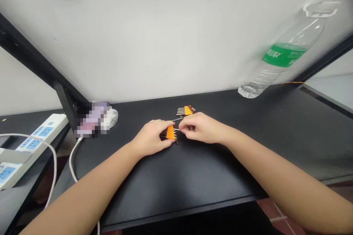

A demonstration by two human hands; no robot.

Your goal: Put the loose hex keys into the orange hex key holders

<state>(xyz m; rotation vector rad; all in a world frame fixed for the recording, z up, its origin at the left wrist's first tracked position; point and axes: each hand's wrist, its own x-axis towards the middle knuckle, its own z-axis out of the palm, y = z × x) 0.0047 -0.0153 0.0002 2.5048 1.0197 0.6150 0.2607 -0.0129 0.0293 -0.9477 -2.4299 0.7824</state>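
My left hand (pixel 152 136) grips an orange hex key holder (pixel 170 132) between thumb and fingers, with several metal keys through it. The fingers of my right hand (pixel 199 127) are pinched on a thin hex key (pixel 177 129) that reaches to the holder's upper part. Whether this key sits inside a slot, I cannot tell. Just beyond my hands a loose bent hex key (pixel 179 118) lies on the black table. Behind it rests a second orange holder (pixel 188 110) with several keys in it.
On the right a clear plastic bottle (pixel 285 55) with a green label leans toward the wall. A white power strip (pixel 33 147) lies at the left, with a white cable (pixel 72 161) near my left forearm. A crumpled white item (pixel 112 116) sits by the black frame.
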